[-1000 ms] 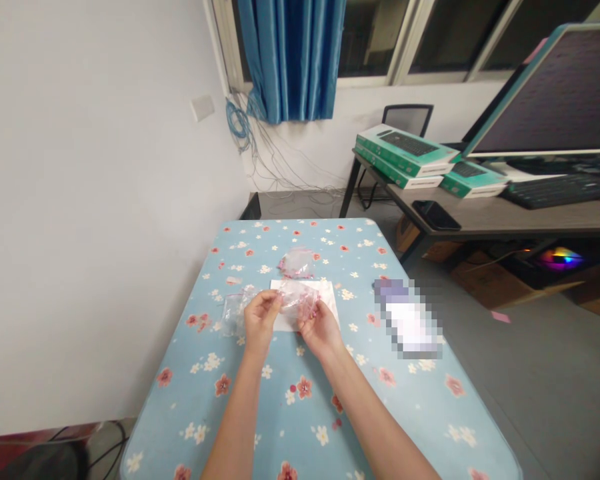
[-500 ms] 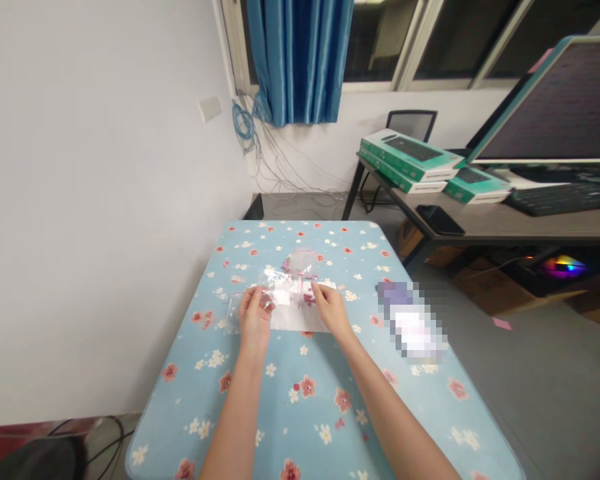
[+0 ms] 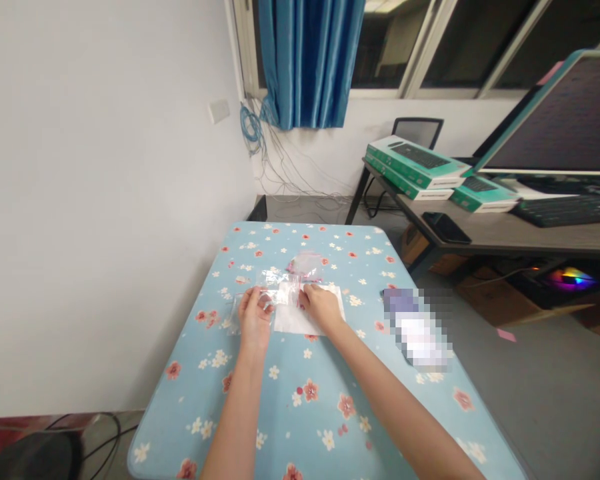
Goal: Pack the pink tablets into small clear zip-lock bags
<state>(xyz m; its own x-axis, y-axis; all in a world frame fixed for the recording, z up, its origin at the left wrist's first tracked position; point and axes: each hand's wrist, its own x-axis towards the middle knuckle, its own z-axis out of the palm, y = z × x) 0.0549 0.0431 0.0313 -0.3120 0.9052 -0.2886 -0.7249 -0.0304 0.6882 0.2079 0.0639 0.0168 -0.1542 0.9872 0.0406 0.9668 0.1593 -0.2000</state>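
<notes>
My left hand (image 3: 255, 313) is closed on a clear plastic zip bag (image 3: 284, 293), its thumb and fingers at the bag's left end. The bag's red zip line faces my right hand (image 3: 321, 305), whose fingers are curled together right beside that end. Small dark-pink bits show at those fingertips, too blurred to name. Under the hands lies a white sheet of paper (image 3: 295, 321). Just beyond it rests another clear bag (image 3: 307, 265) with pinkish pieces in it. More clear plastic (image 3: 235, 313) lies flat beside my left hand.
A blue flowered table (image 3: 275, 413) carries all this. A pixelated object (image 3: 417, 330) lies near its right edge. The wall (image 3: 105, 200) stands close on the left. On the right, a desk (image 3: 540, 235) holds keyboard boxes (image 3: 415, 163), a phone (image 3: 446, 227) and a monitor (image 3: 555, 120).
My right hand has moved left to the bag's zip end and now covers the small dark-pink pieces seen on the paper. My left hand stays in place. The view has shifted slightly.
</notes>
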